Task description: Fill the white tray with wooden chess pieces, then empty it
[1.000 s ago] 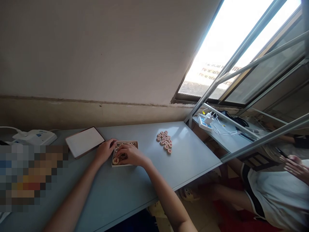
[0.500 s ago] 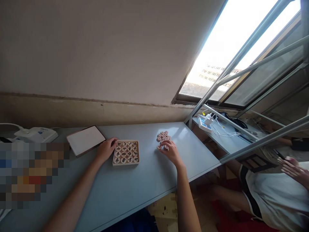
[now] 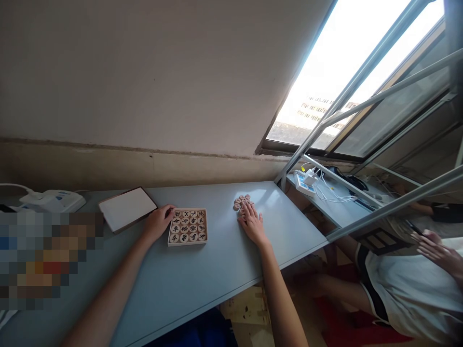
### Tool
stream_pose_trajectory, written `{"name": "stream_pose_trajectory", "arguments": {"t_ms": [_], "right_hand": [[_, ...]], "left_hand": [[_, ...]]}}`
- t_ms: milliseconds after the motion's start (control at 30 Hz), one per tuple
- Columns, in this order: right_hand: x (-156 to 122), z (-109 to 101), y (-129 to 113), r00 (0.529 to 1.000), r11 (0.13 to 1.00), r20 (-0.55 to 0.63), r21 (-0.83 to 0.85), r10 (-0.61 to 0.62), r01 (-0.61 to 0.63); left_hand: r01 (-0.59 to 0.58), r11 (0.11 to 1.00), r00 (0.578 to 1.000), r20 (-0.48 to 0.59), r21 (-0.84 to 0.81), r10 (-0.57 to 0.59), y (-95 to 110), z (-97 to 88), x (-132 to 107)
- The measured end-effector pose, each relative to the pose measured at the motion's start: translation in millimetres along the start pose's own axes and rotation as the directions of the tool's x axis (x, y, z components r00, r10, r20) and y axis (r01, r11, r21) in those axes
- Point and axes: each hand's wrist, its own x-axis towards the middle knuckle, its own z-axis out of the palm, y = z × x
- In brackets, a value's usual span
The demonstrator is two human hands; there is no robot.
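Observation:
A small wooden box (image 3: pixel 187 240) sits on the pale blue table (image 3: pixel 202 274), filled with round wooden chess pieces marked in black. My left hand (image 3: pixel 157 222) rests against the box's left side, fingers curled on its edge. To the right lies a loose heap of round pieces (image 3: pixel 241 200) with red markings. My right hand (image 3: pixel 251 222) lies flat over the near part of that heap, fingers spread, covering several pieces.
The box's lid (image 3: pixel 126 208) lies upside down left of the box. A white device (image 3: pixel 54 200) sits at the far left by the wall. Right of the table stands a lower desk with a power strip (image 3: pixel 303 182) and cables; another person (image 3: pixel 412 289) sits there.
My right hand left the box, moved right to the heap of loose pieces and has spread flat over them. The left hand has stayed on the box.

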Motion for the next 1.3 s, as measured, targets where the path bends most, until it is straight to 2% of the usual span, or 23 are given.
{"name": "stream_pose_trajectory", "arguments": {"t_ms": [133,267,367,467,667,733,800,867,967,1067,1167,1300], "right_hand": [[2.7,1.8,5.3,0.994,1.0,0.106,0.001,-0.005,0.005],[5.5,2.4,-3.6,0.997,0.998,0.068,-0.05,-0.03,0.033],[12.5,5.6,-19.2,0.993,0.989,0.044,-0.092,-0.11,0.114],[22.0,9.0,-28.6,0.979,0.976,0.071,-0.099,-0.189,0.195],[26.7,8.9,-18.5,0.983,0.977,0.054,-0.113,-0.176,0.181],[23.9,3.8,-22.2,0.982,0.979,0.057,-0.089,-0.18,0.185],[20.8,-5.0,-36.6,0.972,0.972,0.049,-0.032,-0.232,0.233],[18.8,-15.4,-60.7,0.943,0.942,0.005,0.044,-0.332,0.332],[19.5,-26.3,-102.1,0.862,0.855,-0.057,0.116,-0.503,0.506],[23.8,-25.3,-131.8,0.807,0.805,-0.056,0.061,-0.587,0.59],[27.0,-17.4,-142.4,0.811,0.813,-0.063,-0.012,-0.582,0.582],[26.2,-9.9,-139.1,0.844,0.848,-0.085,-0.016,-0.53,0.53]], "left_hand": [[-0.013,1.0,1.0,-0.002,-0.013,0.013,0.1,-0.5,-0.3],[-0.013,1.0,1.0,-0.005,-0.01,0.013,1.0,-0.7,-0.2],[-0.013,1.0,1.0,-0.012,-0.002,0.013,0.8,-0.3,-0.1],[-0.015,1.0,1.0,-0.01,-0.023,0.015,-0.7,-0.4,-0.4],[-0.039,0.996,0.999,-0.003,-0.086,0.039,-0.5,-4.0,-2.1],[-0.035,0.995,0.999,0.0,-0.097,0.035,1.2,-5.4,-2.3],[-0.027,0.994,1.0,0.002,-0.105,0.027,2.7,-6.4,-2.3],[-0.031,0.993,1.0,0.003,-0.112,0.031,3.6,-6.7,-2.4],[-0.051,0.991,0.999,-0.012,-0.123,0.05,3.7,-6.7,-2.8],[-0.05,0.989,0.999,-0.024,-0.137,0.047,3.3,-6.4,-3.4],[-0.037,0.99,0.999,-0.017,-0.135,0.035,2.6,-5.7,-3.1],[-0.036,0.99,0.999,-0.014,-0.134,0.034,2.2,-5.0,-2.5]]}}
